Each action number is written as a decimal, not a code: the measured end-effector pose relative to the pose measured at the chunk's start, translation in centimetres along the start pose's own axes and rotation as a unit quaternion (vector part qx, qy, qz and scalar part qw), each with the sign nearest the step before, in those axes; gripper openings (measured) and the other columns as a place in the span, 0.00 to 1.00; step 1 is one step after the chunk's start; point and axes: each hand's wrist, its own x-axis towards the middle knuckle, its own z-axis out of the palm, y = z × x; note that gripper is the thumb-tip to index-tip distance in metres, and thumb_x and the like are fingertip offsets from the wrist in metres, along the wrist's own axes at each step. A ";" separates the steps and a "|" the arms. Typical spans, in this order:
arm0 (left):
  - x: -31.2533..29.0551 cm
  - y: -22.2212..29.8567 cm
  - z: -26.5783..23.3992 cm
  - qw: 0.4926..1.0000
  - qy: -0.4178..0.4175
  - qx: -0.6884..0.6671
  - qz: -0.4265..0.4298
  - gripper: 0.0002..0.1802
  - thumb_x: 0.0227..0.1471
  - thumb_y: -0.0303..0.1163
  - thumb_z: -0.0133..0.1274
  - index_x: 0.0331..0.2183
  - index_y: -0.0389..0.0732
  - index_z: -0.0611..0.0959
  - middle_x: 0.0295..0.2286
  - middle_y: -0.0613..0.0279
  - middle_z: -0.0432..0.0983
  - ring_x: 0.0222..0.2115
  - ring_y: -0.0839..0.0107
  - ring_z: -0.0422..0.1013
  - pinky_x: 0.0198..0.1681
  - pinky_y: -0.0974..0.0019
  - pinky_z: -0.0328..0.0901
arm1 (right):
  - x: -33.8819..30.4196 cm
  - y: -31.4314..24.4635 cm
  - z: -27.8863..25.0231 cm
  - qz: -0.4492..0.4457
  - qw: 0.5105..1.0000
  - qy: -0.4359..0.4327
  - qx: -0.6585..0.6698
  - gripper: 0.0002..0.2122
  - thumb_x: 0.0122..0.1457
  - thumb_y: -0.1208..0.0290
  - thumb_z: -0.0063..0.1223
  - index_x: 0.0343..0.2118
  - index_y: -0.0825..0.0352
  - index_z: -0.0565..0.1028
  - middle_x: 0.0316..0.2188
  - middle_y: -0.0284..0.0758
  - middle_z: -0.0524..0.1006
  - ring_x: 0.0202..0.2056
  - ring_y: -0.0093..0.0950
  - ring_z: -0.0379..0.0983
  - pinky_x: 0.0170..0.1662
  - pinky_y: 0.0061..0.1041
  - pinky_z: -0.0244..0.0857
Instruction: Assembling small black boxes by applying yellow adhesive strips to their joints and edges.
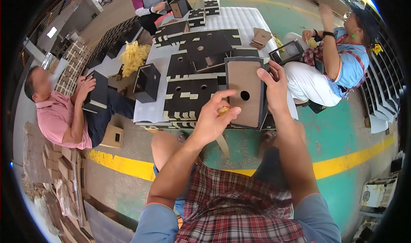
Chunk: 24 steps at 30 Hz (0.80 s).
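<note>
My right hand (pixel 276 85) grips the right side of a box (pixel 246 76), its thumb on the front panel. The box has black edges, a brown panel and a round dark hole in the lower half. It is held up at the near edge of the work table. My left hand (pixel 214 116) is at the box's lower left, fingers curled around a small crumpled yellow wad (pixel 223 110), perhaps tape. Its index finger reaches to the panel's left edge. Below the box hangs a pale strip (pixel 222 146); what it is attached to is unclear.
Black boxes (pixel 203 63) with pale tape tabs crowd the white-covered table (pixel 244 18). Several co-workers sit around it, handling boxes. A yellow crumpled heap (pixel 134 58) lies at left, brown panels (pixel 260 38) at far right. Wooden pieces (pixel 60 166) are stacked at lower left.
</note>
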 end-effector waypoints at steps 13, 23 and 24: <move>0.9 -1.6 1.9 0.979 0.008 0.202 0.008 0.29 0.56 0.43 0.64 0.54 0.39 0.75 0.34 0.46 0.83 0.37 0.45 0.80 0.41 0.50 0.73 | -0.6 1.0 0.2 -0.053 0.995 -0.025 -0.079 0.38 0.54 0.62 0.73 0.63 0.76 0.65 0.60 0.48 0.70 0.58 0.34 0.68 0.63 0.32 0.60; 0.7 -0.8 1.8 0.969 -0.060 0.237 -0.030 0.36 0.48 0.53 0.69 0.47 0.36 0.79 0.30 0.47 0.83 0.34 0.45 0.80 0.38 0.48 0.73 | -1.4 0.2 1.6 0.016 0.999 -0.027 -0.032 0.38 0.54 0.62 0.72 0.63 0.76 0.64 0.59 0.49 0.70 0.58 0.34 0.68 0.63 0.32 0.61; 0.6 -0.4 1.6 0.967 -0.053 0.248 -0.020 0.35 0.47 0.53 0.69 0.46 0.36 0.80 0.30 0.47 0.83 0.34 0.45 0.80 0.38 0.48 0.73 | -1.3 0.2 1.5 0.014 0.999 -0.025 -0.034 0.38 0.54 0.62 0.72 0.63 0.76 0.64 0.59 0.49 0.70 0.58 0.34 0.68 0.63 0.32 0.61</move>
